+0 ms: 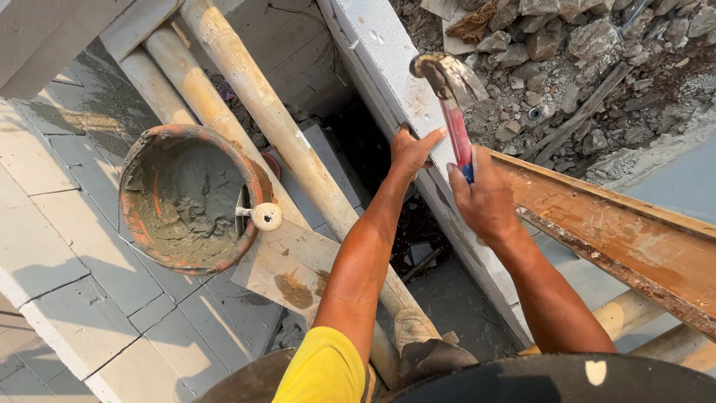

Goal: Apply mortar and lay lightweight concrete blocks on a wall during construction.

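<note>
The right hand (486, 203) is wrapped tight around a raised hammer (452, 101), poised to strike. The left hand (412, 151) pinches what may be a nail against the white block (388, 67). Far left sits a mortar bucket (186, 198).

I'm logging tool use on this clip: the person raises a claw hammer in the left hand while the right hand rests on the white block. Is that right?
Not quite: the hands are swapped. The head view shows the right hand raising the claw hammer by its red and blue handle, while the left hand rests on the white block.
</note>
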